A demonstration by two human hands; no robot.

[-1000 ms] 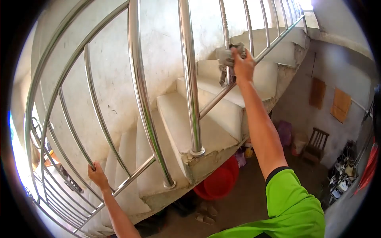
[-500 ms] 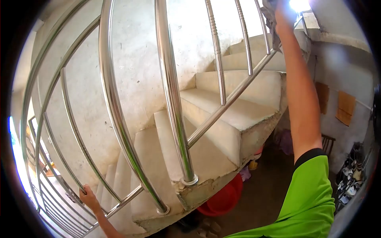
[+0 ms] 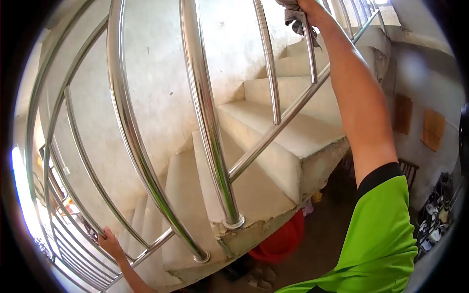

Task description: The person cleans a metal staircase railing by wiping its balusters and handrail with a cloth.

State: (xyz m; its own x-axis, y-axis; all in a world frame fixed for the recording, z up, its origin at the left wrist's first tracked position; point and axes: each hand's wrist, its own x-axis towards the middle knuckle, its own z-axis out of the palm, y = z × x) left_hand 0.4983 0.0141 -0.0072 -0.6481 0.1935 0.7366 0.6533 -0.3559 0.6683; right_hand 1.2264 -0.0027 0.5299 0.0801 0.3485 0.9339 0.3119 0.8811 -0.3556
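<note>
At the top of the head view, my right hand [image 3: 312, 10] is closed on a grey cloth [image 3: 294, 18], which wraps a thin metal baluster [image 3: 310, 51]. Part of that hand is cut off by the frame's upper edge. Low on the left, my left hand [image 3: 111, 244] has its fingers wrapped round another thin baluster [image 3: 88, 168] of the same railing. Between my hands stand two thick shiny posts [image 3: 201, 93], fixed to the concrete steps [image 3: 259, 156]. A sloping lower rail [image 3: 283, 122] joins the thin balusters.
Under the stairs are a red basin [image 3: 281, 239] and sandals [image 3: 261, 278]. To the right stand a chair [image 3: 408, 171] and a rack of shoes [image 3: 435, 215]. Two brown pieces [image 3: 433, 129] hang on the wall. Behind the railing rises a stained white wall [image 3: 156, 63].
My right hand with the cloth went up and right, then came back left onto a thin baluster. My left hand keeps its grip on the railing. The view has shifted.
</note>
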